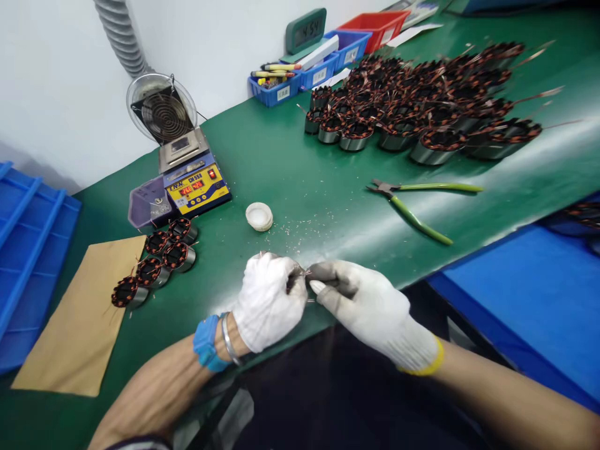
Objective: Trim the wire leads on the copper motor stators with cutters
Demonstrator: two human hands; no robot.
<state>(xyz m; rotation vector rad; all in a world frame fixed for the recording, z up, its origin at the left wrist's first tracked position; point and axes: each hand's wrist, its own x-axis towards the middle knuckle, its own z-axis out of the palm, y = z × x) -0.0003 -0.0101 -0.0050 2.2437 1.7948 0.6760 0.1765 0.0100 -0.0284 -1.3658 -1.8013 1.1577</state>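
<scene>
My fabric-gloved left grip [272,303] closed round a mostly hidden part [293,284], right grip [360,303] pinching thin wires [308,272], five copper-wound rings [152,271] by brown paper [75,319]

The green table [281,162] bears cutters [412,217] (spread open) and wire-wound cores [417,103].

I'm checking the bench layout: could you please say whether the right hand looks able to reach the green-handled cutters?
Probably yes: nothing visible stands between the right hand and the cutters, though its fingertips are at thin wires.
</scene>
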